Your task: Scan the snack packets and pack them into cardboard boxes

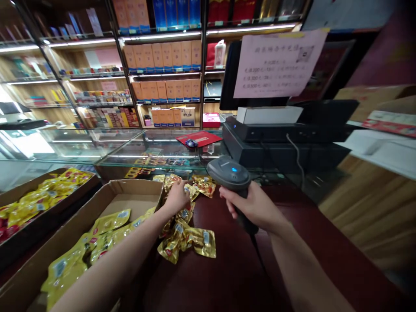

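wood-backed shop shelves point(162, 56) of boxed goods rise behind a glass display case point(162, 149), with two bare hands working at a dark red counter top point(224, 277).

the right hand point(247, 208) is closed firmly round the grip of a dark grey pistol-shaped barcode scanner point(230, 173), its blue light glowing, and a black cord point(256, 251) trails from its butt. the left hand point(177, 197) is part open, fingers resting on a gold foil sachet point(172, 181) at the far end of a loose heap of gold foil sachets point(185, 240) on the counter top; whether it grips that sachet i cannot tell. just left of the heap sits an open brown cardboard box point(130, 195) holding more sachets. beyond the scanner, a black till printer point(286, 147) sits below a pink paper notice point(279, 63).
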`<state>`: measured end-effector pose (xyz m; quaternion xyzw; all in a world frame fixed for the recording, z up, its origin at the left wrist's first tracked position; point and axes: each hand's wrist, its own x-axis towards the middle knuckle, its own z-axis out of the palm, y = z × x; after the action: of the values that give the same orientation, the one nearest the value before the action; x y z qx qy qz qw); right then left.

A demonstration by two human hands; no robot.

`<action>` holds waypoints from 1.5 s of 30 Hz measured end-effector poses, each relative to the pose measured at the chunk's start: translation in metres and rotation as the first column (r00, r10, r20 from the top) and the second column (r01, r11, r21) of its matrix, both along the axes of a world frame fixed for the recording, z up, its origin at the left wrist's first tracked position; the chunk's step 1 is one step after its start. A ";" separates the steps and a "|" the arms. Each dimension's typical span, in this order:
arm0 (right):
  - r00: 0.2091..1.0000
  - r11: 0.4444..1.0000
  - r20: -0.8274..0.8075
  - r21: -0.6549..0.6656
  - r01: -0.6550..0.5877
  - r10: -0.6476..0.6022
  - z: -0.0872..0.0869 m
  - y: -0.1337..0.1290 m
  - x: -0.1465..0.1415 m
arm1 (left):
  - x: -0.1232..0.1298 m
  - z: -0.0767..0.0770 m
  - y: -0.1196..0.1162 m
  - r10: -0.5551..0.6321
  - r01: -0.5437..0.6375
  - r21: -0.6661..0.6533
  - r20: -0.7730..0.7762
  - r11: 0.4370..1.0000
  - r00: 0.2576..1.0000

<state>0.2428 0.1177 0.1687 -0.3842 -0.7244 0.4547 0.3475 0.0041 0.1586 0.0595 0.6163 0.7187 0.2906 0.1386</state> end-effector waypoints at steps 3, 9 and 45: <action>1.000 1.000 -0.011 -0.029 -0.009 0.008 -0.001 0.001 -0.004 | -0.009 -0.011 -0.001 0.012 -0.043 -0.153 -0.197 0.987 0.980; 1.000 0.995 0.009 -0.102 -0.021 0.022 -0.009 -0.002 -0.014 | -0.011 -0.003 -0.003 -0.018 -0.096 -0.289 -0.368 0.953 0.930; 0.992 0.988 0.004 -0.095 -0.122 0.122 -0.025 -0.031 -0.104 | -0.058 0.053 -0.061 -0.048 -0.225 0.237 0.782 0.945 0.621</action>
<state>0.1391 0.0863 0.1442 -0.3574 -0.7261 0.5069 0.2969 -0.0539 0.0974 0.1127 0.4066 0.5619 0.6444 0.3219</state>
